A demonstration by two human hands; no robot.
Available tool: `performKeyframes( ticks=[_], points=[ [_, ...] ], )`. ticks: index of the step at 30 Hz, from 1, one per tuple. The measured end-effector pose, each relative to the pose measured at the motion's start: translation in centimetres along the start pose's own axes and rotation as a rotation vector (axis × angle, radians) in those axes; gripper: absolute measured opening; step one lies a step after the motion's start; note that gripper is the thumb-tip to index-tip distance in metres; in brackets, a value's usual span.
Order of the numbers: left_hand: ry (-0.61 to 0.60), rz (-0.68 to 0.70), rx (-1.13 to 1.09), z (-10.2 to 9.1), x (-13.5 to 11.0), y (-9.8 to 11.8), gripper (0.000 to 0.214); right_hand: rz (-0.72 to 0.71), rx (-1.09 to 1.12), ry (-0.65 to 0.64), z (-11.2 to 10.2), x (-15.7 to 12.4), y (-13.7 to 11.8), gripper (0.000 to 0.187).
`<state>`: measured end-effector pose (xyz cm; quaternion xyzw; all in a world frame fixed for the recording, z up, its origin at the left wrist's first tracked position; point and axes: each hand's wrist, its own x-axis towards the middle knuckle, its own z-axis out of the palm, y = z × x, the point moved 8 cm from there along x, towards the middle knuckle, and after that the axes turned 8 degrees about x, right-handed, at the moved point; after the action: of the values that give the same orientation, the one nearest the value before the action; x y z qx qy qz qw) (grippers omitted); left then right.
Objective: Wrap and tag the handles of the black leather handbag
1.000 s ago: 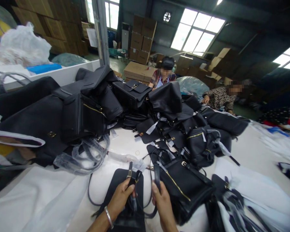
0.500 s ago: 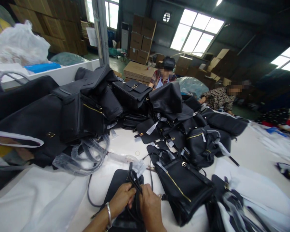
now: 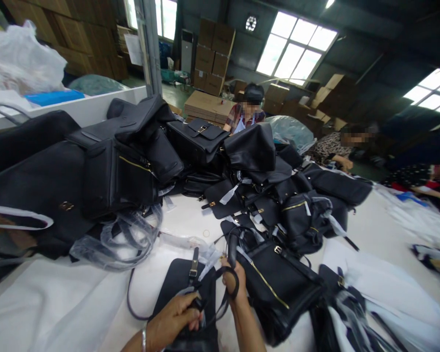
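Observation:
A black bag (image 3: 176,276) with a gold buckle (image 3: 193,268) on its flap lies on the white table in front of me. My left hand (image 3: 176,313), a silver bangle at its wrist, is closed over this bag on a dark piece that looks like a strap. To its right, my right hand (image 3: 236,278) grips a thin black strap (image 3: 236,289), which curls in a loop over the fingers. Clear plastic wrap (image 3: 210,261) lies between the two hands at the bag's top. Beside my right hand rests another black bag (image 3: 269,278) with a gold zip.
Black bags (image 3: 242,151) are heaped across the back and left of the table (image 3: 190,210). Plastic-wrapped handles (image 3: 124,244) lie at left, white sheets (image 3: 58,298) at front left. A co-worker (image 3: 247,110) sits beyond the heap; other people are at right.
My hands have moved apart: the right went up and rightward with the strap, the left lower and leftward. The bag's buckle now shows between them.

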<state>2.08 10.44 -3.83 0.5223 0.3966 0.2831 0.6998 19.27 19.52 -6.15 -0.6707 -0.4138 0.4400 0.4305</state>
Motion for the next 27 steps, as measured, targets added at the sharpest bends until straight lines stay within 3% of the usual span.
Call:
performKeyframes(
  ticks=[2,7,10,13,17,21,25,27],
  points=[
    [0.022,0.005,-0.044,-0.4,-0.2,-0.4,0.031,0.058,0.075,-0.007,0.1,0.1,0.6,0.042],
    [0.389,-0.038,-0.256,-3.2,0.5,-1.4,0.026,0.086,0.304,-0.051,-0.1,-0.5,-0.4,0.051],
    [0.460,-0.057,-0.284,-3.6,1.0,-1.5,0.027,0.057,0.425,0.037,-1.5,-1.3,-1.1,0.051],
    [0.542,-0.072,-0.269,-4.4,0.7,-1.6,0.034,0.064,0.448,0.127,-3.0,-3.0,-1.5,0.038],
    [0.491,-0.060,-0.180,-4.6,-0.3,-1.3,0.040,0.083,0.456,0.075,-5.1,-6.8,-3.3,0.037],
    [0.401,-0.031,0.017,-3.8,-1.8,-0.1,0.045,0.024,0.189,0.119,-9.8,-11.7,-7.1,0.042],
    [0.522,0.024,0.262,-2.9,-4.3,2.9,0.045,-0.083,-0.257,0.220,-13.8,-16.7,-11.3,0.046],
    [0.530,0.066,0.341,-1.1,-5.5,4.6,0.038,-0.147,-0.416,0.291,-15.0,-19.0,-12.8,0.048]
  ],
)
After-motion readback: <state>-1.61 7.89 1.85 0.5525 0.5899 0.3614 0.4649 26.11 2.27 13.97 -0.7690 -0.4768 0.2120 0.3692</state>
